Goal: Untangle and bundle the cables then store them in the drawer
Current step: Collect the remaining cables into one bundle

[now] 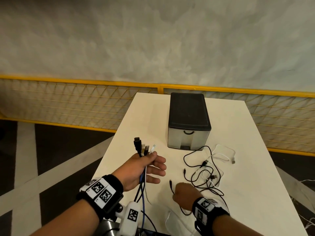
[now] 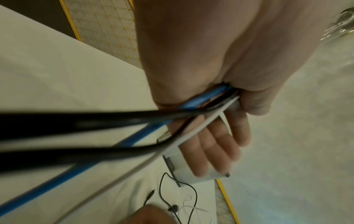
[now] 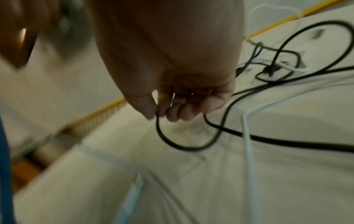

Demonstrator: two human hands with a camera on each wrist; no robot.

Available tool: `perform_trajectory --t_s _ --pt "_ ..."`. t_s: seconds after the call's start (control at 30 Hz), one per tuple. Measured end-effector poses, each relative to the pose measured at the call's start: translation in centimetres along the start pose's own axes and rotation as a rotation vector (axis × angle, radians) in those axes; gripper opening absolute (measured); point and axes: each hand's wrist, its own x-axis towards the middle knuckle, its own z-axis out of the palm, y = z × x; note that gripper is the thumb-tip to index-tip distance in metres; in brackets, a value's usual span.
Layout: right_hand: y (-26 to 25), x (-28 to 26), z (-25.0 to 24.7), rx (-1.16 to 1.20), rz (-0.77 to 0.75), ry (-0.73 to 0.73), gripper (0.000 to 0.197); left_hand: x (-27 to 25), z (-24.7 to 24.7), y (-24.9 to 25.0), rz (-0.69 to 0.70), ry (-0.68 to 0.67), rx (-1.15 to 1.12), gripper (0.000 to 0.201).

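Note:
My left hand (image 1: pixel 146 169) holds a bunch of cables (image 1: pixel 142 150) upright above the table's left edge, pinched between thumb and forefinger, the other fingers stretched out. The bunch has black, blue and white cables (image 2: pixel 193 104), plug ends up, tails hanging below the wrist. My right hand (image 1: pixel 183 193) pinches a thin black cable (image 3: pixel 164 139) near its plug end (image 1: pixel 170 182). That cable runs back into a loose tangle of black and white cables (image 1: pixel 207 169) on the white table (image 1: pixel 247 184). The drawer unit (image 1: pixel 188 120), black-topped with a translucent front and black handle, stands behind with its drawer closed.
A white cable (image 1: pixel 225 155) loops right of the tangle, its plug (image 1: pixel 233 161) lying loose. A clear plastic piece (image 1: pixel 172 222) lies at the table's near edge. A yellow mesh fence (image 1: pixel 76 99) runs behind the table. Dark floor lies to the left.

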Motion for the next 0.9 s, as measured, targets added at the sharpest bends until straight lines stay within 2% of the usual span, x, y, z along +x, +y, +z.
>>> perform_trajectory --t_s 0.03,0.13,0.2,0.27,0.37,0.57,0.67,0.77,0.83,0.87,0.9 --pt "-0.1 -0.3 -0.9 0.147 -0.006 0.060 0.017 0.1 0.1 -0.1 0.002 0.019 -0.008 0.042" --pt "-1.3 -2.2 -4.4 0.695 -0.065 0.293 0.019 0.5 0.6 -0.1 0.022 0.071 -0.002 0.040" --pt "-2.7 -3.9 -6.7 0.889 -0.150 0.395 0.015 0.5 1.4 -0.1 0.050 0.073 0.035 0.039" --pt "-4.2 -5.4 -8.3 0.900 -0.251 0.463 0.011 0.4 2.5 -0.1 0.084 0.053 0.051 0.039" --pt "-5.9 -7.0 -9.2 0.893 -0.369 0.481 0.012 0.2 4.2 -0.2 0.136 0.009 0.004 0.038" --pt "-6.3 -8.2 -9.3 0.739 -0.436 0.558 0.016 -0.3 6.1 0.1 0.201 -0.052 -0.097 0.037" --pt "-5.7 -8.6 -9.9 0.702 -0.468 0.508 0.017 -0.3 6.1 0.2 0.206 -0.053 -0.097 0.038" --pt "-5.1 -8.7 -9.8 0.671 -0.395 0.442 0.009 -0.1 5.9 0.6 0.231 0.012 -0.203 0.039" --pt "-4.4 -8.9 -9.9 0.740 -0.274 0.537 0.006 0.2 5.5 1.1 0.258 0.068 -0.245 0.037" --pt "-3.9 -9.1 -10.1 0.821 -0.199 0.579 0.011 0.3 5.2 1.3 0.268 0.088 -0.257 0.037" --pt "-3.4 -9.3 -10.4 0.922 -0.105 0.549 0.022 0.4 5.0 1.4 0.274 0.100 -0.275 0.036"
